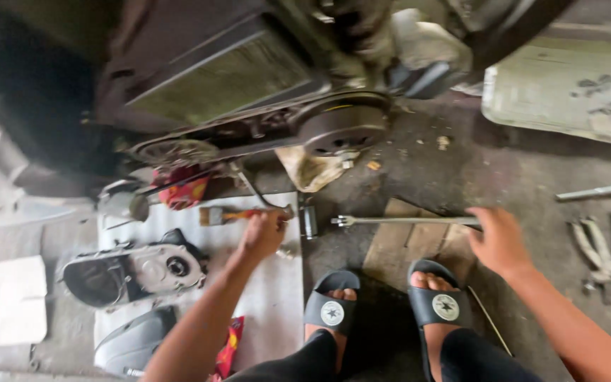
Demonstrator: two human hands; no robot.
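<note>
I crouch before a scooter engine with its belt drive exposed: a front pulley (175,151) and a large rear clutch drum (343,127). My left hand (263,232) reaches onto a white sheet (277,297) and closes around a small dark part beside a paintbrush (229,214); what the part is cannot be made out. My right hand (498,239) grips the end of a long metal T-handle wrench (404,221) lying across a piece of cardboard (399,247). A short dark socket (309,221) lies between the two hands.
The removed drive cover (136,270) lies on the sheet at left, with a dark plastic panel (130,343) below it. Pliers (592,249) and a metal rod (597,191) lie at right. A red patterned rag (185,189) sits under the engine. My sandalled feet (383,304) rest on the floor.
</note>
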